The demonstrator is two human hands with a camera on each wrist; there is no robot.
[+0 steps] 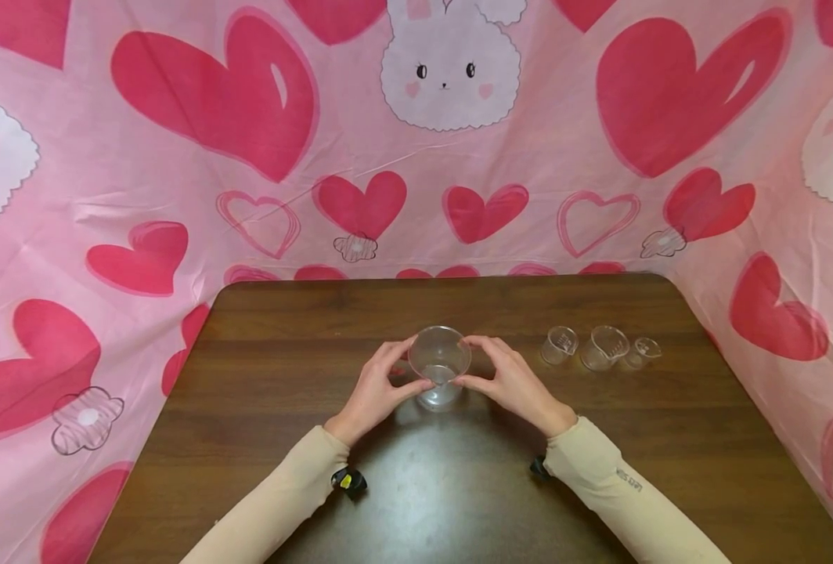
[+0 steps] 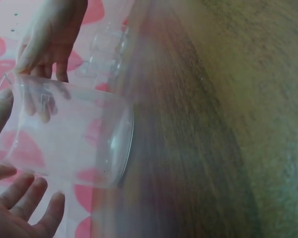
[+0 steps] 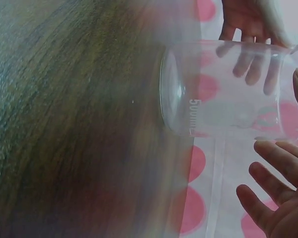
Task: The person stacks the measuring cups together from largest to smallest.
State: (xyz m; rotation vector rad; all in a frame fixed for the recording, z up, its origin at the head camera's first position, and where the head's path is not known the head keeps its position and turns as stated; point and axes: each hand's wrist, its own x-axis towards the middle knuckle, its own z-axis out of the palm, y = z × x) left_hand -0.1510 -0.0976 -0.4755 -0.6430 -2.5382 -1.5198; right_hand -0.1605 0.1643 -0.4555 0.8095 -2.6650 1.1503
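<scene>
A large clear glass beaker (image 1: 440, 359) stands upright near the middle of the brown table, its base at or very close to the tabletop. My left hand (image 1: 374, 388) holds its rim from the left, thumb at the near side and index finger farther back. From the right, my right hand (image 1: 513, 385) grips the same rim in the same way. The right wrist view shows a "500ml" marking on the beaker (image 3: 223, 94). In the left wrist view, the lower fingers of the left hand (image 2: 20, 208) are spread beside the beaker's wall (image 2: 74, 134).
Right of the hands stand three smaller glass beakers in a row: a small one (image 1: 559, 346), a medium one (image 1: 604, 349) and the smallest (image 1: 643, 353). Pink heart-patterned cloth (image 1: 487, 157) hangs behind and beside the wooden table (image 1: 283, 313).
</scene>
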